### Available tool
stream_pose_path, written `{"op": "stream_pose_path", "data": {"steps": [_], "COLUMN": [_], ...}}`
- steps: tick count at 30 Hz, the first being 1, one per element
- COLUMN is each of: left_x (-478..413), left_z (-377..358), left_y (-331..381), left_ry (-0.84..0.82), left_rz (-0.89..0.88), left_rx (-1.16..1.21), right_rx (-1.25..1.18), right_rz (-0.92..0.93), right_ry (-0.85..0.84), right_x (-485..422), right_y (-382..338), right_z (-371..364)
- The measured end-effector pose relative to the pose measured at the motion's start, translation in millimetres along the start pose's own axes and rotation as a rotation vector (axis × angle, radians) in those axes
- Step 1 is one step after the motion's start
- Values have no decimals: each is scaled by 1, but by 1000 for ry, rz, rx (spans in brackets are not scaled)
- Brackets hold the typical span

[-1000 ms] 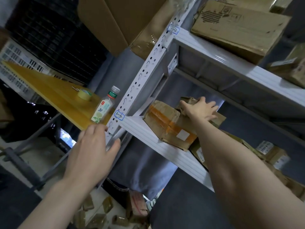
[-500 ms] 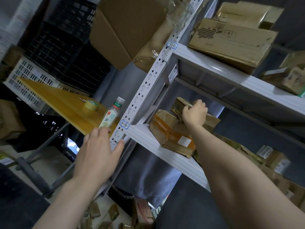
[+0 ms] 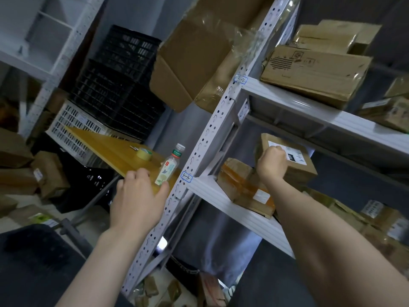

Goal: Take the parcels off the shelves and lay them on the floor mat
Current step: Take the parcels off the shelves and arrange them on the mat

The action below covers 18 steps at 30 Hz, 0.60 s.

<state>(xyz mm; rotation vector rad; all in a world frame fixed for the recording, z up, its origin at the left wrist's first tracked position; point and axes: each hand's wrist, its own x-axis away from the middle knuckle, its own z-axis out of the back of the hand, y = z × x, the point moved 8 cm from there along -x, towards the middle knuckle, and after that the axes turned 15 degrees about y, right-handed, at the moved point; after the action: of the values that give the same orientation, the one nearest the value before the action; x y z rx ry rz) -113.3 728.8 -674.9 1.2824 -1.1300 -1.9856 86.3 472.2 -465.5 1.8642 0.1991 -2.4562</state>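
Brown cardboard parcel (image 3: 296, 167), white label up, at 3 o'clock over the middle shelf (image 3: 212, 191). The right hand (image 3: 271, 161) grips its near edge, fingers curled. The left hand (image 3: 137, 196) at 8 o'clock is spread and holds nothing. The parcel looks light and stiff; glossy tape may slip, so support it underneath.

Head count by kind
Two hands, left hand (image 3: 138, 198) and right hand (image 3: 271, 162); at three o'clock two parcels, labelled parcel (image 3: 302, 168) and orange-taped parcel (image 3: 238, 181); at nine o'clock one bottle (image 3: 169, 168), one tape roll (image 3: 143, 154).
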Motion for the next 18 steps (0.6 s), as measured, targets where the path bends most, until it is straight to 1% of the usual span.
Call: {"op": "stream_pose_path", "data": {"steps": [2, 4, 7, 10, 15, 18], "left_x": [-1, -2, -2, 3, 23, 35], "left_z": [5, 8, 8, 2, -18, -31], "left_y": [-5, -7, -3, 11, 32, 40], "left_ry": [-10, -15, -22, -35, -97, -138], "left_rz": [22, 44, 67, 46, 1, -17], "left_rx": [-40, -69, -72, -51, -22, -25], "right_rx": [-50, -109, -96, -105, 125, 234], "right_rz": [-31, -48, 17, 86, 282, 338], "right_ry": [20, -11, -53, -27, 104, 48], "right_x": [5, 16, 37, 52, 49, 35], "right_y": [-3, -5, -11, -14, 5, 27], "right_z": [6, 7, 3, 5, 22, 26]}}
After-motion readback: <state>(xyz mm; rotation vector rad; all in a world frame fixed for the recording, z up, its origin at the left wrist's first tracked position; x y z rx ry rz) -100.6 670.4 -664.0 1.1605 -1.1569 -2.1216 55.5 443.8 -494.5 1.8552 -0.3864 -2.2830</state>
